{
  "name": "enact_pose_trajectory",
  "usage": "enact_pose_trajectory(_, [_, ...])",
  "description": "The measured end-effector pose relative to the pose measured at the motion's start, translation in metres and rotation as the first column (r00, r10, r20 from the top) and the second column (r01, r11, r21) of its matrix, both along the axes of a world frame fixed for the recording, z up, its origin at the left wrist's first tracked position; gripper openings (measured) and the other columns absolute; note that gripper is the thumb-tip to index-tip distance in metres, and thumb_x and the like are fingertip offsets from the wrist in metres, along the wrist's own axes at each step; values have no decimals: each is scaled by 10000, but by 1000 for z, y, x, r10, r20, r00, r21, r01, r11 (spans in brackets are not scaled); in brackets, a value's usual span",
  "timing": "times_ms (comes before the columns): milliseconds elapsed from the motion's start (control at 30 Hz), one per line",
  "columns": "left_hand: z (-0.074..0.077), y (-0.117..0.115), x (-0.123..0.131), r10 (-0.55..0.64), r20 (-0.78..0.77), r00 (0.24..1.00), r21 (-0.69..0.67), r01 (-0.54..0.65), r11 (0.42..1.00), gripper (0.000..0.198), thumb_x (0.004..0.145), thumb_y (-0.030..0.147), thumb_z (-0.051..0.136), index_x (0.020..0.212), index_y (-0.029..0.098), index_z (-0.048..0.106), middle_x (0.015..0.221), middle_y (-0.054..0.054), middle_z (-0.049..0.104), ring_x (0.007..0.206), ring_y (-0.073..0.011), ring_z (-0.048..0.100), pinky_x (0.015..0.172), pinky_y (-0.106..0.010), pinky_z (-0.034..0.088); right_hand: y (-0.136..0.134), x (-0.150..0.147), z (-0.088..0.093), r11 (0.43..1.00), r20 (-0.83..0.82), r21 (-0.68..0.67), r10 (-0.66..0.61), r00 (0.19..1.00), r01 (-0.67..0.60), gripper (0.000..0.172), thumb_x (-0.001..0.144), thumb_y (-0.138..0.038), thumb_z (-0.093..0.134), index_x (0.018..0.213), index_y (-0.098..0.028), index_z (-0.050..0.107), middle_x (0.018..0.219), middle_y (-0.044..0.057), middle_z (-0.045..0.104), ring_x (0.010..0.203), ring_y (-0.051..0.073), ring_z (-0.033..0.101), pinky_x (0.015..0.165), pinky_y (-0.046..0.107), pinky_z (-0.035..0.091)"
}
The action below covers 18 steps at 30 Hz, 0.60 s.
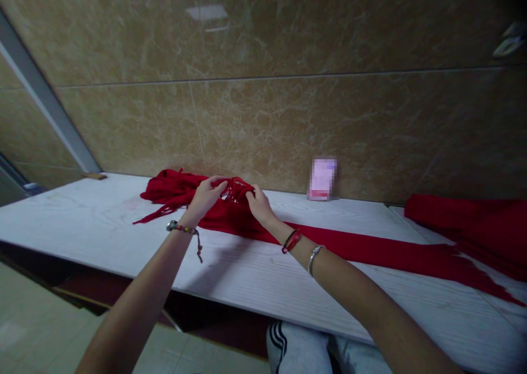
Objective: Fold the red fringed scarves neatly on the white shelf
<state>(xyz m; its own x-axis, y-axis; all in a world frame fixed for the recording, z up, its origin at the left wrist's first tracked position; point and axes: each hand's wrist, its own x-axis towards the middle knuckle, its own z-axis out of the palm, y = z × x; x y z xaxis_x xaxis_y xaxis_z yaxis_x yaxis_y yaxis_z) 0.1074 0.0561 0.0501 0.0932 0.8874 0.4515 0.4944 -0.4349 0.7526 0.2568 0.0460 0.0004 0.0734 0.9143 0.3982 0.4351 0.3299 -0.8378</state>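
A long red fringed scarf (370, 249) lies stretched along the white tabletop, its far right end frayed into tassels. My left hand (209, 194) and my right hand (259, 204) hold up its other, fringed end between them, a little above the cloth. Both hands are closed on the fringe, with loose strands showing in the gap. Just left of my left hand sits a bunched heap of red cloth (173, 187), tassels trailing toward the front. Whether that heap joins the scarf I hold cannot be made out.
Folded red cloth (469, 228) lies at the right end of the white table (123, 234). A blurred pink-and-white phone-like object (322, 179) leans against the tiled wall (263, 121). A small brown block (94, 176) rests at the back left. Open shelving shows below the front edge.
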Motion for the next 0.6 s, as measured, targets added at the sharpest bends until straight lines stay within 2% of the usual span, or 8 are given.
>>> enact_pose_trajectory(67, [0,-4,18,-152,58,987,-23,154,988,380,781,364,511,1038,110,627,969,-74,669,880,-189,604,793,-289,459,-6,17,-5,998,-176,21,-56,983,61,294,847,-234,309,1102,-216,454,1030,61,617,952,172,569,809,299,445])
enact_pose_trajectory(133, [-3,-8,39,-311,108,944,-63,319,946,391,803,364,488,1077,108,602,991,-79,658,889,-192,600,784,-299,467,-12,38,-11,993,-279,18,-105,955,114,374,830,-241,313,1197,-193,367,1088,91,588,958,166,575,805,287,457])
enact_pose_trajectory(267, [-13,-15,76,-490,77,868,-106,496,862,352,872,342,377,1042,127,597,1063,-77,629,983,-185,567,861,-299,441,-20,76,-19,992,-255,-12,-128,958,129,692,720,-205,452,1342,-173,151,1235,137,503,1052,182,548,835,310,465])
enact_pose_trajectory(333, [-18,-16,85,-529,34,848,-137,528,838,352,898,343,324,1049,156,580,1084,-67,618,1008,-174,560,866,-287,441,-19,89,-21,991,-218,-12,-136,967,136,756,668,-191,507,1350,-191,179,1273,130,485,1116,200,508,889,351,439])
enact_pose_trajectory(400, [-22,-12,82,-494,3,870,-144,489,860,364,917,347,277,1122,174,523,1078,-70,616,995,-170,573,839,-292,459,-16,95,-23,990,-228,-16,-142,963,143,667,654,-192,519,1292,-199,324,1230,111,533,1110,213,510,904,385,427])
enact_pose_trajectory(500, [-29,-1,56,-257,-165,952,-31,256,966,414,916,365,285,1246,144,405,1085,-110,602,996,-198,577,865,-348,444,-11,99,-25,994,-387,-38,-111,915,104,414,668,-195,504,1081,-191,525,975,67,658,926,216,600,803,402,485])
enact_pose_trajectory(533, [-32,4,43,-171,-266,949,28,185,982,456,903,388,326,1275,130,378,1131,-131,578,1039,-218,555,906,-373,414,-10,100,-25,995,-444,-43,-100,890,90,339,671,-193,503,1006,-186,557,870,49,673,842,211,619,753,398,505])
enact_pose_trajectory(600, [-40,11,12,-51,-447,893,98,106,990,563,859,454,400,1310,120,355,1249,-167,498,1143,-261,484,978,-422,341,-9,104,-20,996,-515,-41,-87,853,76,217,669,-177,510,875,-184,578,713,17,660,713,194,626,677,384,526])
